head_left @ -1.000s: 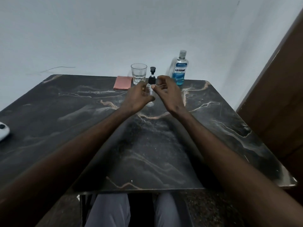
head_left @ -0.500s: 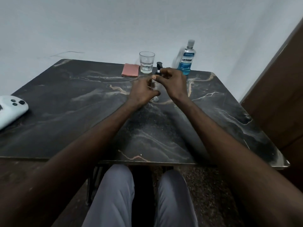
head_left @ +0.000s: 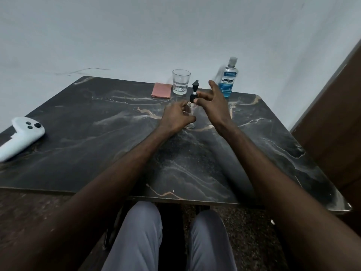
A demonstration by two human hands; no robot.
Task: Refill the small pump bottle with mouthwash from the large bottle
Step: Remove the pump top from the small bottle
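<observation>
Head view, fingers of right hand pinching pump top, now lifted (seated before), left hand gripping small bottle

the only readable print is on the large bottle, upright at the far edge of the table, near its far right corner. its label reads "listerine" in dark capitals, with "cool mint" in smaller letters just below. the print higher on the label is too blurred to read.

Glass between cloth and large bottle
</observation>
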